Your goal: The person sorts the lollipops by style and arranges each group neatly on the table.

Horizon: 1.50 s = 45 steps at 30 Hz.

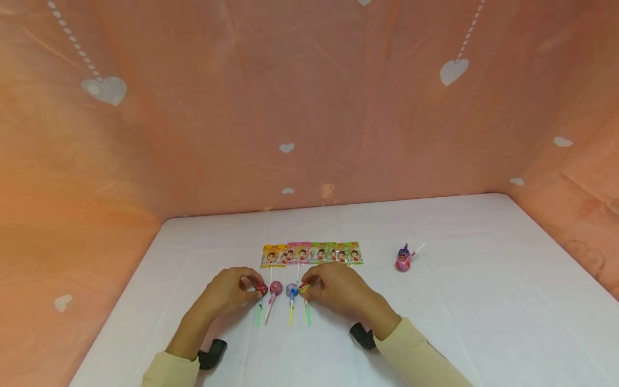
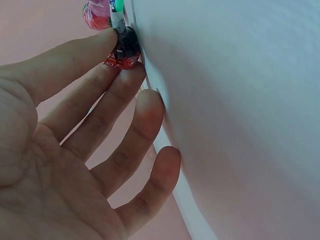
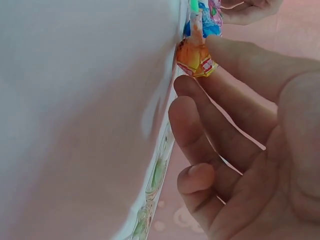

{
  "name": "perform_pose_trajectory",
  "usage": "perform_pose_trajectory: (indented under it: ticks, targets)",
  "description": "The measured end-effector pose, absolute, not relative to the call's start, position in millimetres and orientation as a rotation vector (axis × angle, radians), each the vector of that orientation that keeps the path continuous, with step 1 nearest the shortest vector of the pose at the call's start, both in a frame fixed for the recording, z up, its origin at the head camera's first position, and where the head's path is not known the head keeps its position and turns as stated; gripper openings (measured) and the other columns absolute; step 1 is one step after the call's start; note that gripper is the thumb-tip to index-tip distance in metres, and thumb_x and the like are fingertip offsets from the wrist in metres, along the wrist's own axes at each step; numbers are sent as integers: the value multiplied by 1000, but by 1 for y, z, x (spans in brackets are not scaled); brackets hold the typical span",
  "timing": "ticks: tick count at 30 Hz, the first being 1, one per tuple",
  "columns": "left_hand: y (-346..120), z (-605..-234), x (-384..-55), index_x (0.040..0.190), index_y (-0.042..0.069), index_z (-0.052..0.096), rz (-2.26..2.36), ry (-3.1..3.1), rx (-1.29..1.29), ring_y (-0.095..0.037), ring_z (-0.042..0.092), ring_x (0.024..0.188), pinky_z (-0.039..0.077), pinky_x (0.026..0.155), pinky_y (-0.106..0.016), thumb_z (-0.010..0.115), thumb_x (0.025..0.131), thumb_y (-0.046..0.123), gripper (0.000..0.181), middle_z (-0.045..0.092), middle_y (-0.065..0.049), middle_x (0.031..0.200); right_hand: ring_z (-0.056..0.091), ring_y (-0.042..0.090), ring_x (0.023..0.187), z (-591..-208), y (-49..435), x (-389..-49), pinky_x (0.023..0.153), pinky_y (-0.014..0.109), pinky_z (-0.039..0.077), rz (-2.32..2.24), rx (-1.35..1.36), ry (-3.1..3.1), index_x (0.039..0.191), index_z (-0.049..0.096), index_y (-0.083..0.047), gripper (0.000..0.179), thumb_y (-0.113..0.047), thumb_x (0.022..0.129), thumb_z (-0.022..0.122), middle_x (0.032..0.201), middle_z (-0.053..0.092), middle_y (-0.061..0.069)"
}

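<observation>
My left hand [image 1: 226,293] pinches the head of a dark red lollipop [image 1: 261,289] with a green stick, at the left end of a short row. At the right end my right hand [image 1: 340,287] pinches a yellow lollipop [image 1: 304,289], which looks orange-yellow in the right wrist view. Between them lie a pink lollipop [image 1: 276,288] and a blue lollipop [image 1: 292,290] with a yellow stick. Both hands have thumb and forefinger at the candy heads; the other fingers curve loosely near the white tabletop. Two white sticks point away behind the row, their lower ends hidden.
Behind the row lies a line of small yellow, pink and green packets [image 1: 311,253]. Two more lollipops, one purple [image 1: 403,252] and one pink [image 1: 402,264], lie to the right. Orange cloth [image 1: 309,107] with white hearts hangs around the white table [image 1: 483,301].
</observation>
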<state>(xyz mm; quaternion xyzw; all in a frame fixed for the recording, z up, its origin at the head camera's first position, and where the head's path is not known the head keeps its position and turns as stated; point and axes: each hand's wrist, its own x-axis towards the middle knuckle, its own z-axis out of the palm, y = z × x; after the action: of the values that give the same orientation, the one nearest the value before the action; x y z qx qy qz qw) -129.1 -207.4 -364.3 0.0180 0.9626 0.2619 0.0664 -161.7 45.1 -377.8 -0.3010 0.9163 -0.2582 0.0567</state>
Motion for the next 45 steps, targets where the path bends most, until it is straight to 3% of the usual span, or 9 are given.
perform_pose_trajectory:
  ticks: [20, 30, 37, 45]
  targets:
    - [-208, -368, -131, 99, 20, 74, 780, 2907, 62, -17, 56, 84, 44, 69, -33, 81, 80, 15, 21, 67, 2, 91, 63, 4, 84, -379, 47, -162, 77, 28, 50, -789, -936, 2787, 104, 76, -20, 20, -24, 85, 75, 95, 75, -9]
    - [-207, -366, -130, 98, 20, 74, 777, 2907, 60, -16, 56, 84, 44, 69, -33, 81, 80, 15, 21, 67, 2, 91, 62, 9, 89, -371, 56, -158, 80, 33, 51, -803, -861, 2789, 109, 75, -21, 22, -26, 87, 72, 104, 74, -8]
    - [-207, -365, -130, 98, 20, 74, 772, 2912, 54, -16, 56, 83, 43, 68, -33, 81, 80, 14, 21, 68, 2, 91, 60, 9, 89, -364, 87, -159, 81, 35, 49, -782, -790, 2831, 109, 74, -20, 21, -24, 89, 72, 100, 71, -8]
    - [-206, -367, -128, 98, 21, 74, 774, 2919, 47, -16, 56, 83, 43, 68, -34, 80, 80, 13, 21, 67, 2, 90, 62, 10, 86, -354, 158, -178, 76, 33, 50, -757, -764, 2912, 112, 73, -13, 22, -19, 91, 68, 102, 73, -3]
